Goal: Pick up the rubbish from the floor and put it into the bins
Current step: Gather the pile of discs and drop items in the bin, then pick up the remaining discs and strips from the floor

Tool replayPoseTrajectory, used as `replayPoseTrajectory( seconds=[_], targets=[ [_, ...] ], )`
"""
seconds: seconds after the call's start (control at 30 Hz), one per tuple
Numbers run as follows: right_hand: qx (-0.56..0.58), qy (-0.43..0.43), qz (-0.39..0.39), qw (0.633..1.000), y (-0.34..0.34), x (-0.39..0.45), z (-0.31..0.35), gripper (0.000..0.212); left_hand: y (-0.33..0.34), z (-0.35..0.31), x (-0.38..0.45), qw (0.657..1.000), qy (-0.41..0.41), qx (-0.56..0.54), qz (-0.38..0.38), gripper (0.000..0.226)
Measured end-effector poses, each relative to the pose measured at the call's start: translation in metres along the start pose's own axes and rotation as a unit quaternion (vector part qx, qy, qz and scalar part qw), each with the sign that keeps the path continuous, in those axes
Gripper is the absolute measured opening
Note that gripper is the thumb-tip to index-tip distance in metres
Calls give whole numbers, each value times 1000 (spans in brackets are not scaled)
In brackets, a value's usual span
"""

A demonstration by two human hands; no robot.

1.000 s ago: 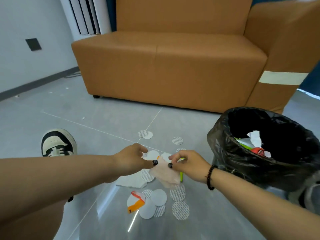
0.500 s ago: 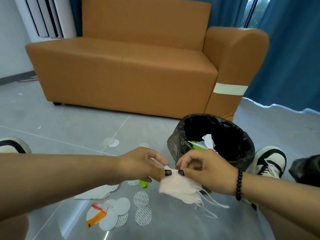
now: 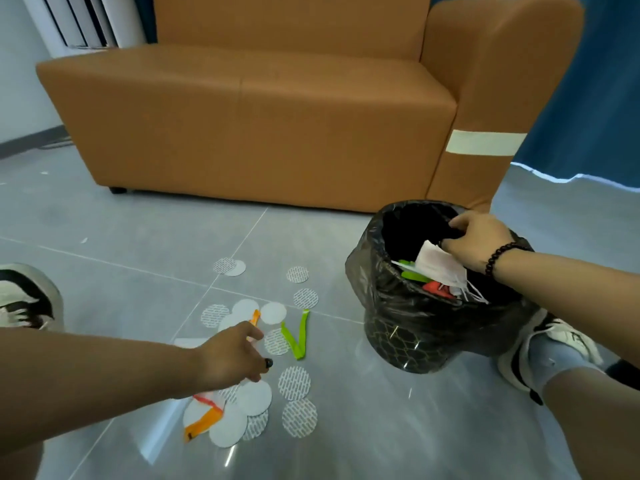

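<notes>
A black-lined bin (image 3: pixel 408 327) stands on the floor at the right, with green and red scraps inside. My right hand (image 3: pixel 479 242) is over its opening and pinches the top corner of a pale face mask (image 3: pixel 441 268), which hangs into the bin. My left hand (image 3: pixel 235 355) hovers low over the rubbish on the floor, fingers loosely curled and holding nothing. Beneath and around it lie several white round paper discs (image 3: pixel 294 382), a bent green strip (image 3: pixel 298 337) and orange strips (image 3: pixel 202 422).
An orange sofa (image 3: pixel 263 126) stands behind the rubbish and the bin. One of my shoes (image 3: pixel 24 299) is at the left edge, the other shoe (image 3: pixel 550 344) sits just right of the bin. A blue curtain (image 3: pixel 588 109) hangs at the far right.
My right hand has carried the face mask from above the floor to the bin's opening. My left hand has let go of the mask and dropped back towards the discs.
</notes>
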State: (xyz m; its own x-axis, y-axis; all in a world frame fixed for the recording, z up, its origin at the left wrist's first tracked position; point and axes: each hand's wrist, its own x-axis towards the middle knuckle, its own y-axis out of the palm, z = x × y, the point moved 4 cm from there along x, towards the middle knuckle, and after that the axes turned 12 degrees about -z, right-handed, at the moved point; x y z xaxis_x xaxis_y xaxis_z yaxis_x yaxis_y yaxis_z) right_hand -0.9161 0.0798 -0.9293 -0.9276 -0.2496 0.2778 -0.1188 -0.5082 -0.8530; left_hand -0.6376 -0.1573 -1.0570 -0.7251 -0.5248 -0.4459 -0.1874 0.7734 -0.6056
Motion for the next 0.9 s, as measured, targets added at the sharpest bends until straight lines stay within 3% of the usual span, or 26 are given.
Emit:
replayPoseTrajectory(
  seconds=[0.1, 0.2, 0.3, 0.37, 0.47, 0.57, 0.7, 0.77, 0.9],
  targets=[
    [-17, -103, -15, 994, 8, -10, 38, 49, 0, 55, 0, 972, 26, 235, -3, 59],
    [25, -325, -40, 944, 19, -63, 94, 44, 2, 92, -3, 955, 29, 296, -13, 63],
    [26, -517, 48, 854, 61, -125, 118, 40, 3, 103, 10, 948, 52, 313, -23, 65],
    [-10, -567, 141, 811, 102, -158, 115, 36, 1, 108, 22, 943, 78, 322, -23, 65],
    [-73, -488, 298, 817, 156, -189, 96, 36, -2, 122, 30, 916, 116, 383, 3, 64],
    [-105, -359, 372, 850, 195, -204, 79, 44, -3, 144, 33, 869, 174, 462, 28, 63],
    [-51, -204, 372, 904, 228, -215, 68, 60, -3, 152, 43, 875, 201, 439, 3, 53],
    [-15, -132, 351, 927, 239, -222, 61, 66, -3, 150, 49, 892, 178, 415, 21, 46],
    [26, -68, 299, 951, 246, -237, 48, 63, -5, 145, 58, 892, 172, 416, 43, 36]
  ],
)
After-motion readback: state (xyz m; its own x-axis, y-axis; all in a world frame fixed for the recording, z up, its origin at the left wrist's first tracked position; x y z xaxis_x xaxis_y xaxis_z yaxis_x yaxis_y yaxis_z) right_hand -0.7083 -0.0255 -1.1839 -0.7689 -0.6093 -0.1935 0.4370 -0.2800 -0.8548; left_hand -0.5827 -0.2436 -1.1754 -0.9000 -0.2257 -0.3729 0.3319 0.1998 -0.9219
